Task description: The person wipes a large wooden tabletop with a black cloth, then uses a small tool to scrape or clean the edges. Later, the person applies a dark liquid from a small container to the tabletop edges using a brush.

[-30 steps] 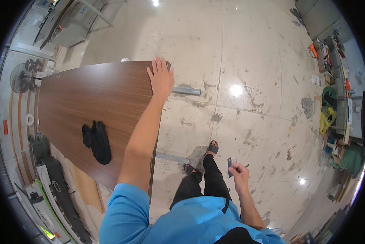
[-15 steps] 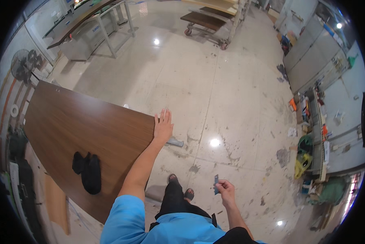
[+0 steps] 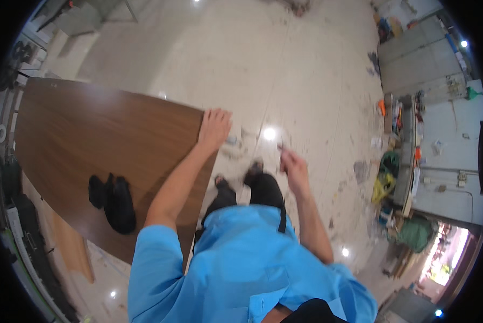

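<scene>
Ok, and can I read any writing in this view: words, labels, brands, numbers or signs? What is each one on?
None can be read.
Brown board: small pale marks near its far left corner, too small to make out.
Small item in the right hand: too blurred to show any lettering.
Clutter at the right of the view: too small and blurred.
Blue shirt: no lettering visible.

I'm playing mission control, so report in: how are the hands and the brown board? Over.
Left hand on brown board, at corner. Right hand pinching small thin thing, too blurred to name. Black cloth bundle lying on board.
</scene>
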### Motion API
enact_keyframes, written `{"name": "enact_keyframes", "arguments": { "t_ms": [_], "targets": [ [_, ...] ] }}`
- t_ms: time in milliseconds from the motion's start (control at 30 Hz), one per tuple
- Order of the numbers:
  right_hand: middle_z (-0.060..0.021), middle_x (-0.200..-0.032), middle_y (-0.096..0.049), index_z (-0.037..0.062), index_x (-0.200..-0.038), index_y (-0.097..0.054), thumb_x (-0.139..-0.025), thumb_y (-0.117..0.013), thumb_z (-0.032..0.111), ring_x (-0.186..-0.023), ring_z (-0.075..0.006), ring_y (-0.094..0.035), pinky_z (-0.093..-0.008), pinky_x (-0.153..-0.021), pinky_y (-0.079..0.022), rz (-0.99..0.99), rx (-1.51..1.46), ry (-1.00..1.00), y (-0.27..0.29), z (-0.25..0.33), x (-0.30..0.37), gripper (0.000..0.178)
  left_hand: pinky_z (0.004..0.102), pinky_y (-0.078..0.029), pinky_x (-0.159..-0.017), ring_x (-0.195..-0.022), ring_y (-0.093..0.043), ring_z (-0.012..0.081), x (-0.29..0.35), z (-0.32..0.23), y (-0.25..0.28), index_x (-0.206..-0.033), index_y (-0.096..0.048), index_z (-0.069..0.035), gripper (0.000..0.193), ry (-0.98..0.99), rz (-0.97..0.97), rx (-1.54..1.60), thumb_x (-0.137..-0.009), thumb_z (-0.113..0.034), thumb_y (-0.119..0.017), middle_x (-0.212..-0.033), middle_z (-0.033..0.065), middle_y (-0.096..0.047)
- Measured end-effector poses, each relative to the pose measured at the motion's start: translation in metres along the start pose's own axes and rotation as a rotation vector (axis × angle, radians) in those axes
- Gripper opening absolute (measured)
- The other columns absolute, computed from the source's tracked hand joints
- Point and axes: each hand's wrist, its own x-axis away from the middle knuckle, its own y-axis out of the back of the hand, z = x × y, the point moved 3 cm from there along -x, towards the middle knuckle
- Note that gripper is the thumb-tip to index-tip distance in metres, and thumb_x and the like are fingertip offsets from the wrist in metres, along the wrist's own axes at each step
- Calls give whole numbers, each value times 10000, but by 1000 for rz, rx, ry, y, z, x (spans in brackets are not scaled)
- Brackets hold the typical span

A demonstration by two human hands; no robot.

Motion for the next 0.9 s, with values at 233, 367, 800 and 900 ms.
{"name": "enact_keyframes", "arguments": {
  "t_ms": [233,367,800,900],
  "targets": [
    [-58,-954,-721,-8,-1201,-708,-1055,-620,171,-815,-132,-668,-292,-749,-539,103,131,130,-43,17,-84,247,532,-300,-1188,-1470,-415,312,-11,-12,22,-1380,-615,-62,430,204,-25,60,-1034,-311,-565,-1481,140,-565],
    [-61,-887,-692,42,-1005,-771,-949,-726,99,-791,-187,-684,-320,-723,-550,-13,617,544,-87,14,-105,91,564,-193,-1264,-1569,-266,321,63,-52,28,-1517,-497,-40,579,134,72,-137,-1014,-309,-595,-1639,173,-386],
    [-54,-883,-655,86,-1007,-771,-848,-733,37,-808,-241,-661,-364,-661,-543,192,1021,1099,-131,-5,-89,170,540,-276,-1249,-1518,-363,367,184,-31,62,-1504,-489,-17,540,386,-113,423,-1000,-175,-600,-1627,200,-393],
    [-61,-866,-640,84,-1000,-772,-834,-724,17,-794,-253,-651,-372,-657,-541,274,971,1154,-133,-4,-78,186,533,-303,-1237,-1506,-383,373,186,-31,56,-1472,-522,-6,488,407,-183,429,-1011,-155,-578,-1613,202,-415]
  ]
}}
